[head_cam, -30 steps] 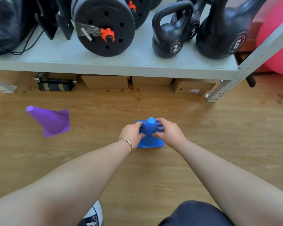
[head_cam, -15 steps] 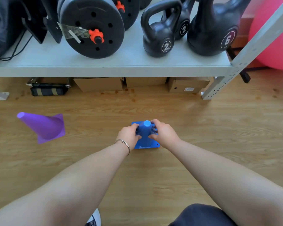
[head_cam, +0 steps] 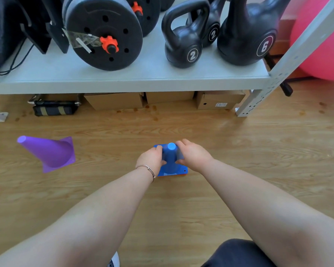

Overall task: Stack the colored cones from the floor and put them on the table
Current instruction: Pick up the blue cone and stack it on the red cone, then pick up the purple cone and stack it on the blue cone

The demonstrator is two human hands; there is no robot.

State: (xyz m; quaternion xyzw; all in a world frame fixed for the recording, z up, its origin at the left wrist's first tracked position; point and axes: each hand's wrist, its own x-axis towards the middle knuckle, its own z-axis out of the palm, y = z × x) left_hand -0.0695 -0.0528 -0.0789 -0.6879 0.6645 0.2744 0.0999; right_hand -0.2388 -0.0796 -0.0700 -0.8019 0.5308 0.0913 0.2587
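Kneeling before the grey table (head_cam: 123, 81) on the wood floor (head_cam: 239, 151), I leave the purple cone (head_cam: 50, 155) well off left; left hand (head_cam: 151, 159) and right hand (head_cam: 193, 156) clasp the blue cone (head_cam: 171, 160), which I should press squarely down.

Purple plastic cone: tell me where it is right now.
In the head view, the purple plastic cone stands on the wooden floor at the left, apart from the blue plastic cone and in front of the grey shelf.
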